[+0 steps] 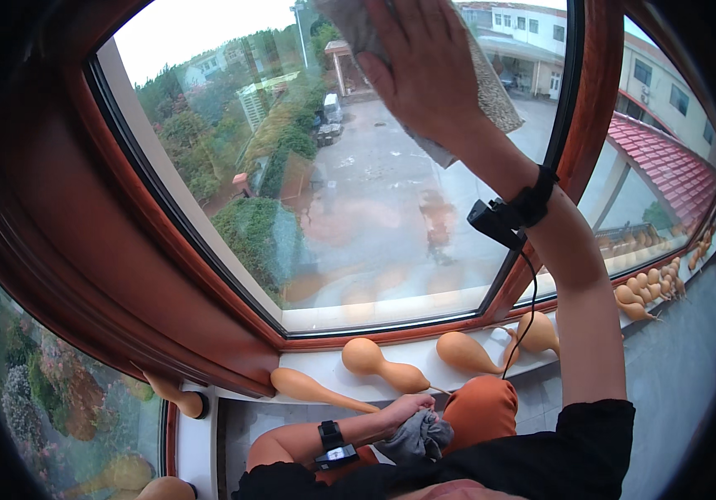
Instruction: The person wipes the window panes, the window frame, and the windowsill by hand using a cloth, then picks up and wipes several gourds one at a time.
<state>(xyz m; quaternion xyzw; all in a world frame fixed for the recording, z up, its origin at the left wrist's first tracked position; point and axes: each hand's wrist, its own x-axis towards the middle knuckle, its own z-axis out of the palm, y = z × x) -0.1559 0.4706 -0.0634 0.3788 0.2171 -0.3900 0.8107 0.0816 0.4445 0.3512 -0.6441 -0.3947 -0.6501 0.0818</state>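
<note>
My right hand [423,69] lies flat over a light grey cloth [496,94], holding it against the upper part of a window pane [370,206]. The fingertips run past the top of the picture. Low in front of my body, my left hand [404,415] grips a bunched dark grey cloth [420,435]. Close by that hand, on the white windowsill [317,361], lie a long-necked gourd [317,389] and a bottle gourd [383,365]. A small black device on a strap [508,212] sits on my right wrist, with a cable hanging from it.
Reddish-brown wooden frame [139,269] surrounds the glass. More gourds [467,353] rest along the sill, with a cluster of small ones [651,284] farther right. Another gourd [176,394] stands on the left ledge. My knee in orange cloth [481,409] is near the sill.
</note>
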